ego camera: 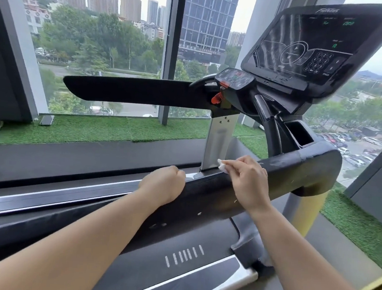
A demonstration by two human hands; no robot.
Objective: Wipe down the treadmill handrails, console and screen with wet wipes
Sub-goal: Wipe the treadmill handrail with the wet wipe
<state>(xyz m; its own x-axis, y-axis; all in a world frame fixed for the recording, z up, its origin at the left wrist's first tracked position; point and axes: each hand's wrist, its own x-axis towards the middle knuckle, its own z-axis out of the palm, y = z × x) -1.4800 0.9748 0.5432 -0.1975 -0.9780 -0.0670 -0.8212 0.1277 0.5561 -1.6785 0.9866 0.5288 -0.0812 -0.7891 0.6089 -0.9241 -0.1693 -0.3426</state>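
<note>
On the near handrail (297, 176), the right grip (248, 183) pinches a crumpled white wet wipe (222, 166) against the rail's top edge, right by the silver upright (220, 138). Left grip (163, 185) curls tight over the rail's end. Up top, the screen (307, 44) shows streaks; far handrail (132, 90) sits well apart.

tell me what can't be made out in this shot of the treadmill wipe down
Head view, the only one:
left hand: fingers curl out of sight behind its back, so whether it grips the near handrail is unclear.
wet wipe: mostly covered by the right hand; only a white corner shows.
screen: green readouts too small and blurred to read.
</note>
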